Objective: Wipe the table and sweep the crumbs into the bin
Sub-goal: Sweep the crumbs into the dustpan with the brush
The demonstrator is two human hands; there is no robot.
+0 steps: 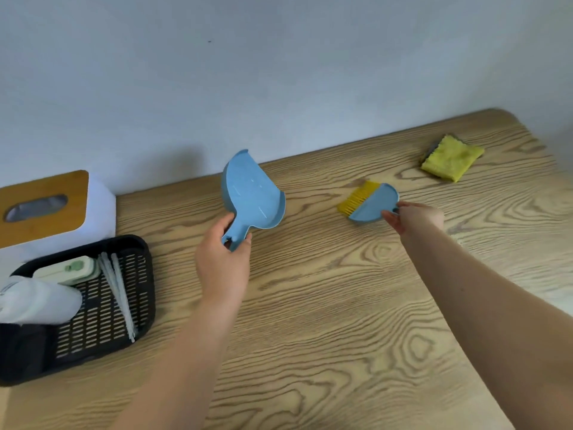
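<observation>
We see the light wood-grain table [325, 305] running along the pale wall; at its left edge sits a black slotted plastic basket [102, 308]; our left hand [221, 259] is closed around the handle of the blue plastic dustpan [252, 193], lifted and tilted; a folded yellow cleaning cloth [451, 158] lies far right; our right hand [415, 217] pinches the small blue brush with yellow bristles [370, 203] against the tabletop.

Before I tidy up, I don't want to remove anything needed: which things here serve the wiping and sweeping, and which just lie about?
For the job: dustpan in left hand; brush in right hand; yellow cloth.
Lying about: tissue box; black basket with its contents.
</observation>
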